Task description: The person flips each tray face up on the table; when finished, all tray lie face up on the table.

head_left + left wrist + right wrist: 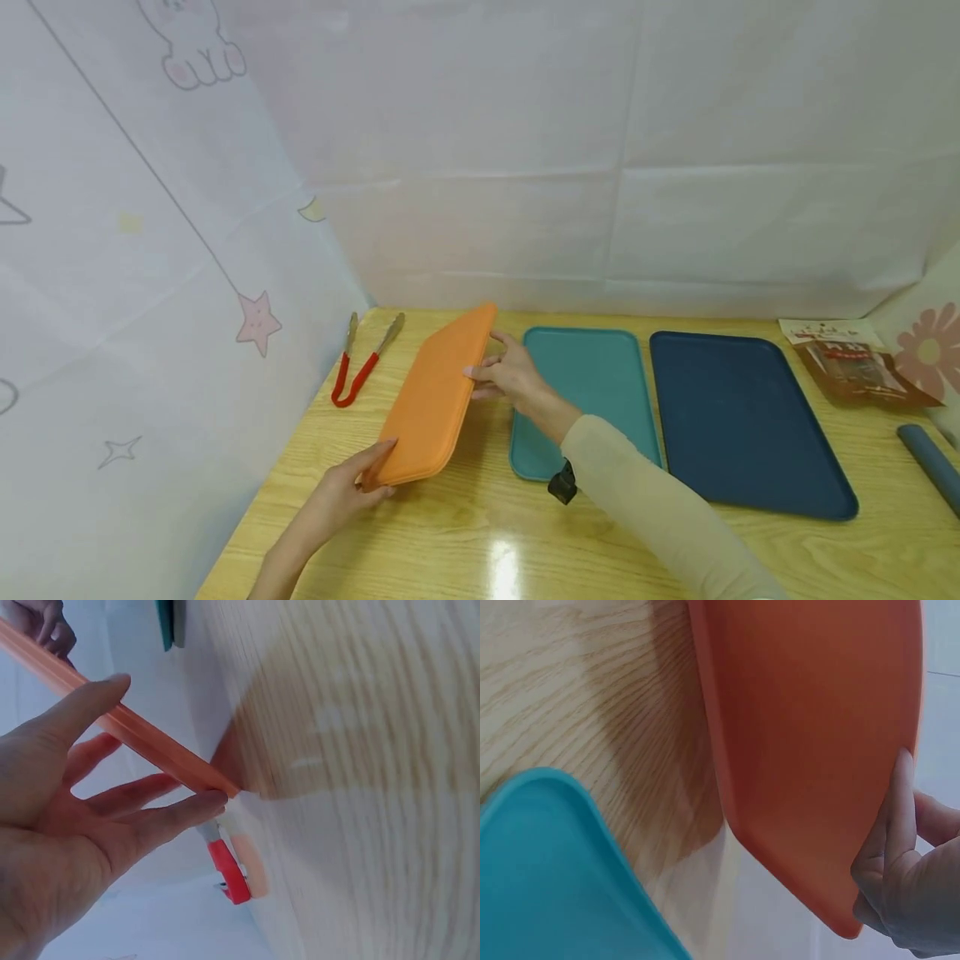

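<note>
An orange tray (431, 396) is tilted up on its long side above the table, its right edge raised. My right hand (513, 375) pinches that raised edge between thumb and fingers, which the right wrist view also shows on the orange tray (810, 735). At the near end of the tray, my left hand (341, 496) grips the corner. In the left wrist view the left hand (90, 802) has its thumb on one side of the rim and its fingers on the other. Just right of the orange tray lies a teal tray (588, 375), flat on the table.
Red-handled tongs (360, 383) lie at the back left beside the wall. A navy tray (750, 425) is right of the teal one. Farther right are a brown package (858, 367) and a dark grey cylinder (930, 462). White cloth walls (487, 167) border the table.
</note>
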A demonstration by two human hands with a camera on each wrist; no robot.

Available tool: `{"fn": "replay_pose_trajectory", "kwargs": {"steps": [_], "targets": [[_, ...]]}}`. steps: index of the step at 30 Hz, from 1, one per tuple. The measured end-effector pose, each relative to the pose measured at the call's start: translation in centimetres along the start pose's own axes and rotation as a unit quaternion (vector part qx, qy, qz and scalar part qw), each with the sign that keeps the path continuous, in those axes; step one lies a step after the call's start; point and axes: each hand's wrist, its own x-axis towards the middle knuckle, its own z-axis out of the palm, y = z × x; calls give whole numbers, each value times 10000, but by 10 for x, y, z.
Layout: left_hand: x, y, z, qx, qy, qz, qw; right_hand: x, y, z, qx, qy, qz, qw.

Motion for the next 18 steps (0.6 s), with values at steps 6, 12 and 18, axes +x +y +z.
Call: {"fn": "replay_pose_trajectory", "kwargs": {"steps": [6,12,18], "targets": [[-9,15,9,-224,480,-324,9981,0,-8,7,247,83,113,9996],[-14,29,20,-346,1056,-486,9926,0,-17,15,426,94,97,9990],[-17,44,29,-208,1621,-322,9860,0,-23,22,742,-43,-27,9972]]}}
